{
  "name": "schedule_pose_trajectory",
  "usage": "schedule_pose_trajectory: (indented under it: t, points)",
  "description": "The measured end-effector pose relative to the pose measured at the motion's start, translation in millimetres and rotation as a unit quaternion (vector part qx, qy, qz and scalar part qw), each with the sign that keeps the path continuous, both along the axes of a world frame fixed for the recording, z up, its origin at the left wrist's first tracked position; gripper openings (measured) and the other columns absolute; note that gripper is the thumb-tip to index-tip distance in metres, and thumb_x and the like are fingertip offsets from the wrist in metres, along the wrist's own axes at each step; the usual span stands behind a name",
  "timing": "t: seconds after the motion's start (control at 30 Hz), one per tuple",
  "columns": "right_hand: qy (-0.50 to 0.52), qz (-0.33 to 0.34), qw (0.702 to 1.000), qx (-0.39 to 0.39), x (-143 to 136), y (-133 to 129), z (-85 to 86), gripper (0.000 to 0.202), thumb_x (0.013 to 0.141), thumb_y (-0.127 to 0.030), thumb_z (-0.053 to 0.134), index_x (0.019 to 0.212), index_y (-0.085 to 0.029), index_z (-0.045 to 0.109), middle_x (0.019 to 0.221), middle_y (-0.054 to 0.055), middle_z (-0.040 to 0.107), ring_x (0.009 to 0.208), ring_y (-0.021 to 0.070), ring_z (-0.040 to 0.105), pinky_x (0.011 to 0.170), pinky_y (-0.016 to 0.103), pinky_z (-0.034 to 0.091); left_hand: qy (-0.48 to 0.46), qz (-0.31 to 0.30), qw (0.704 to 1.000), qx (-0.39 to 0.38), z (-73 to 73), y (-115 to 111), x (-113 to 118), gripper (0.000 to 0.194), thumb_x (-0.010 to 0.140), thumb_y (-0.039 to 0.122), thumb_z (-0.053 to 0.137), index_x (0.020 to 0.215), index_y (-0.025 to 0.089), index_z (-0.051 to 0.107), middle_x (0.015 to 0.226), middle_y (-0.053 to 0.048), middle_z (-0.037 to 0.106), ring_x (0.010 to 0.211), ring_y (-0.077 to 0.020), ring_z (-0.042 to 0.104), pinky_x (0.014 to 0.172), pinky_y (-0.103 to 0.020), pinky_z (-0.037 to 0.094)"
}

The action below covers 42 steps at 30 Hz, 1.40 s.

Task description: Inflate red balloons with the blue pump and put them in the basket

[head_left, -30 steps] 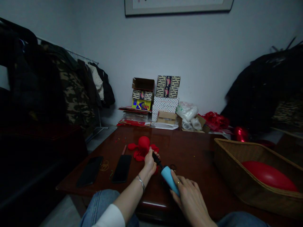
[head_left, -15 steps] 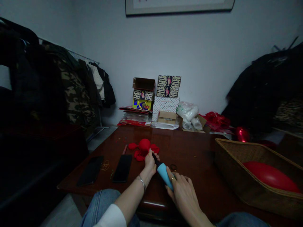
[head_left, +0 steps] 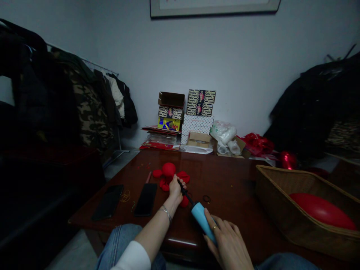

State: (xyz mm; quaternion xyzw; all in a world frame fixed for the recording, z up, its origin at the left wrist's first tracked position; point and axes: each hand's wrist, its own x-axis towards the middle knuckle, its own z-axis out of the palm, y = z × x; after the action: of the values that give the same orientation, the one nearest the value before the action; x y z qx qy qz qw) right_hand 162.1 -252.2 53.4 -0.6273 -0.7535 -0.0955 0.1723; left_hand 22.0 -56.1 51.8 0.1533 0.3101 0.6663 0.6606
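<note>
A balloon pump [head_left: 203,220] with a light-blue barrel and a black rod slants over the table's near edge. My right hand [head_left: 229,238] is wrapped round the barrel. My left hand [head_left: 176,189] is closed on the pump's black far end. Just beyond my left fingers is a round, partly filled red balloon [head_left: 168,170]; whether its neck sits on the nozzle is hidden by the fingers. Limp red balloons [head_left: 184,177] lie around that hand on the dark wooden table [head_left: 219,172]. Between rod and barrel, a length of black rod shows.
Two dark phone-like slabs [head_left: 145,200] and yellow rubber bands [head_left: 125,195] lie left. A black ring [head_left: 206,198] lies right of the pump. On the right stands a wicker basket [head_left: 270,202] holding a large red balloon [head_left: 320,210]. Boxes [head_left: 197,129] are stacked behind the table.
My right hand has drawn the blue barrel back towards me and to the right, so more black rod shows. My left hand and the round balloon have shifted slightly left.
</note>
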Motion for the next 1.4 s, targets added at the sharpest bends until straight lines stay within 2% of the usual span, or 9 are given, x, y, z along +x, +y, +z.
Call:
schedule_pose_trajectory:
  t: [0.17, 0.27, 0.47, 0.63, 0.93, 1.2, 1.4]
  points:
    - [-0.011, 0.029, 0.999, 0.004, 21.1, -11.5, -8.3, 0.063, 0.082, -0.036, 0.053, 0.14, -0.03, 0.032, 0.119, 0.004, 0.061, 0.093, 0.0223, 0.059, 0.082, 0.037, 0.041, -0.005, 0.001, 1.0, -0.005, 3.5, 1.2, -4.3, 0.025, 0.089, 0.033, 0.046, 0.07, 0.019, 0.04, 0.051, 0.005, 0.04, 0.038, -0.0063, 0.039, 0.036, -0.017, 0.028]
    - [-0.011, 0.043, 0.999, 0.011, 24.7, -13.2, -9.1, 0.063, 0.083, -0.037, 0.052, 0.141, -0.03, 0.03, 0.119, 0.003, 0.061, 0.092, 0.0209, 0.06, 0.08, 0.035, 0.042, -0.013, -0.002, 1.0, -0.002, 3.9, 1.0, -4.9, 0.024, 0.089, 0.033, 0.047, 0.07, 0.019, 0.04, 0.051, 0.005, 0.041, 0.038, -0.0063, 0.039, 0.036, -0.017, 0.028]
    - [-0.009, 0.006, 1.0, 0.015, 14.8, -8.0, -5.6, 0.058, 0.08, -0.034, 0.055, 0.136, -0.027, 0.041, 0.112, 0.005, 0.064, 0.089, 0.0227, 0.06, 0.08, 0.038, 0.041, -0.025, -0.005, 1.0, -0.002, 2.1, 1.5, -4.8, 0.026, 0.088, 0.033, 0.048, 0.068, 0.019, 0.04, 0.05, 0.005, 0.041, 0.038, -0.0062, 0.039, 0.037, -0.017, 0.029]
    - [0.002, -0.004, 1.0, 0.004, 8.7, -4.0, 1.4, 0.058, 0.08, -0.031, 0.054, 0.136, -0.03, 0.04, 0.111, 0.005, 0.064, 0.091, 0.0226, 0.059, 0.082, 0.038, 0.038, -0.025, -0.002, 1.0, 0.003, -0.9, 0.8, -1.9, 0.026, 0.088, 0.034, 0.049, 0.069, 0.019, 0.041, 0.05, 0.005, 0.042, 0.039, -0.0068, 0.039, 0.038, -0.018, 0.031]
    - [0.002, -0.03, 0.999, -0.028, -7.2, 9.2, 15.4, 0.053, 0.081, -0.024, 0.053, 0.133, -0.029, 0.044, 0.104, 0.005, 0.064, 0.092, 0.0224, 0.058, 0.082, 0.037, 0.037, 0.008, -0.022, 1.0, 0.013, -4.5, -9.5, 7.7, 0.041, 0.076, 0.053, 0.061, 0.065, 0.018, 0.043, 0.05, 0.004, 0.046, 0.04, -0.0072, 0.042, 0.04, -0.019, 0.034]
    - [-0.029, -0.043, 0.998, -0.027, -21.6, 28.4, 24.2, 0.054, 0.083, -0.022, 0.052, 0.136, -0.023, 0.041, 0.104, 0.007, 0.063, 0.093, 0.0218, 0.057, 0.084, 0.036, 0.036, -0.011, -0.031, 0.999, 0.002, 0.3, -18.3, 14.3, 0.036, 0.074, 0.046, 0.066, 0.069, 0.017, 0.045, 0.051, 0.004, 0.048, 0.042, -0.0081, 0.046, 0.043, -0.019, 0.037]
    - [-0.04, -0.05, 0.997, -0.031, -27.5, 34.2, 26.7, 0.057, 0.082, -0.023, 0.053, 0.137, -0.023, 0.039, 0.103, 0.007, 0.063, 0.091, 0.0221, 0.057, 0.081, 0.035, 0.036, 0.001, -0.031, 1.0, 0.008, -3.1, -15.9, 13.1, 0.034, 0.076, 0.044, 0.064, 0.069, 0.017, 0.044, 0.051, 0.004, 0.048, 0.042, -0.0082, 0.046, 0.043, -0.02, 0.038]
